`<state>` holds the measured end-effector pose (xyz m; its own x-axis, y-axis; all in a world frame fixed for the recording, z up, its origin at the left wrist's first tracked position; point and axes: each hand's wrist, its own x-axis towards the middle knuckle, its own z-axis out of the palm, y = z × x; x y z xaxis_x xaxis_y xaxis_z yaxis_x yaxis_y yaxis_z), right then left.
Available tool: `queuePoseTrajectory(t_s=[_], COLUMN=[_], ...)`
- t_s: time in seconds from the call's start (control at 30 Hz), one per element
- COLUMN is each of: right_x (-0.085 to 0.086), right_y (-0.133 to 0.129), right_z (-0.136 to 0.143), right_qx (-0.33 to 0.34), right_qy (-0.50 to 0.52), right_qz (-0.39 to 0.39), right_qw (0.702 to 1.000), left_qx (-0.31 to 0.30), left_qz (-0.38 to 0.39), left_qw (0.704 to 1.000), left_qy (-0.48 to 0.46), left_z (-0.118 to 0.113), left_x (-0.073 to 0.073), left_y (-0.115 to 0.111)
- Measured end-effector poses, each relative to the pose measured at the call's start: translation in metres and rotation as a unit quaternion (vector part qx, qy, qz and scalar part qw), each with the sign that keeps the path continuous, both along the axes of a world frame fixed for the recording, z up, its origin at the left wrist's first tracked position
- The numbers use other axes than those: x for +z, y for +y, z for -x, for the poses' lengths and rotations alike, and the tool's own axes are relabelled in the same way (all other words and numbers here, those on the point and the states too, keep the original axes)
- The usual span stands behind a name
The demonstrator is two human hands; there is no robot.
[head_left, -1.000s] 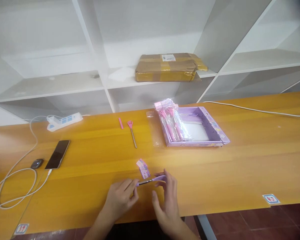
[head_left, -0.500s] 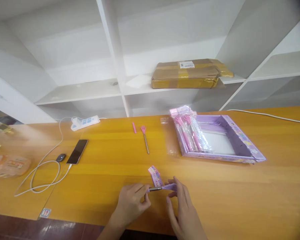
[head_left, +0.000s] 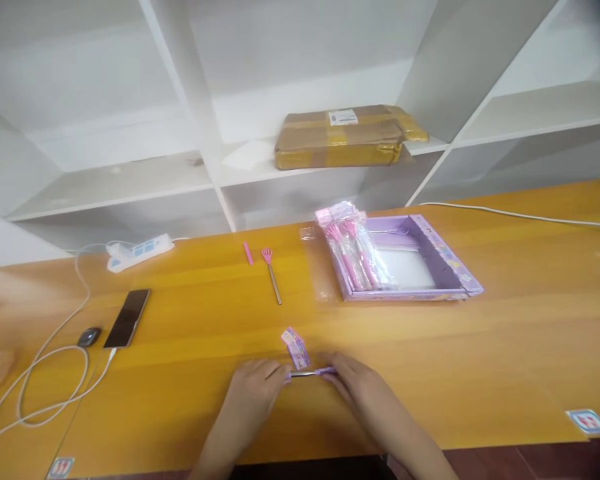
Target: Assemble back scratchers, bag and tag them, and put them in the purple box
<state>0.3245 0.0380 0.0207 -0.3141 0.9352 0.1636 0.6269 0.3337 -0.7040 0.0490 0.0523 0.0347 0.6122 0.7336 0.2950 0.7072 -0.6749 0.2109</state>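
Low over the table's front part, my left hand (head_left: 260, 387) is closed on the left end of a purple stick with a metal rod (head_left: 303, 374). The fingers of my right hand (head_left: 353, 380) pinch its purple right end. Just behind the rod lies a small printed card (head_left: 296, 348). Farther back are a pink claw-headed stick with a metal shaft (head_left: 274, 277) and a short pink tube (head_left: 249, 253). Bagged pink claw sticks (head_left: 357, 257) rest in the left side of a purple open box (head_left: 405, 295).
On the left are a phone (head_left: 127, 319), a black mouse-like object (head_left: 89, 337), a white cable and a power strip (head_left: 141, 252). A taped cardboard parcel (head_left: 337, 139) sits on the white shelf behind. Another cable (head_left: 520, 215) runs along the back right.
My right hand's fingers have closed on the purple end, where they were more spread before. The camera view has shifted, so the box and phone appear farther left.
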Motion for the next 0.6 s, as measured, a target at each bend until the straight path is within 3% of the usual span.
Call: queuePoseTrajectory(t_s=[0.17,0.27,0.37,0.47,0.53,0.6], right_x=[0.009,0.01,0.013,0.015,0.013,0.009], right_y=[0.006,0.015,0.019,0.008,-0.003,-0.012], right_z=[0.003,-0.009,-0.072,-0.17,-0.225,-0.254], right_qx=[0.049,0.065,0.041,-0.076,-0.138,-0.192], right_qy=[-0.071,-0.08,-0.053,-0.085,-0.102,-0.096], right_qz=[-0.028,-0.088,-0.156,-0.174,-0.122,-0.054], right_qw=[0.996,0.991,0.985,0.978,0.978,0.975], left_qx=[-0.018,-0.034,-0.027,0.001,0.022,0.04], left_qz=[-0.005,0.005,-0.006,0.008,0.054,0.097], left_qw=[1.0,0.999,1.0,1.0,0.998,0.994], left_qy=[0.007,0.008,-0.01,-0.013,-0.022,-0.02], left_z=[-0.006,0.011,0.069,0.146,0.18,0.193], left_x=[0.0,0.008,0.023,0.036,0.037,0.03], left_y=[0.01,0.019,0.031,0.043,0.047,0.048])
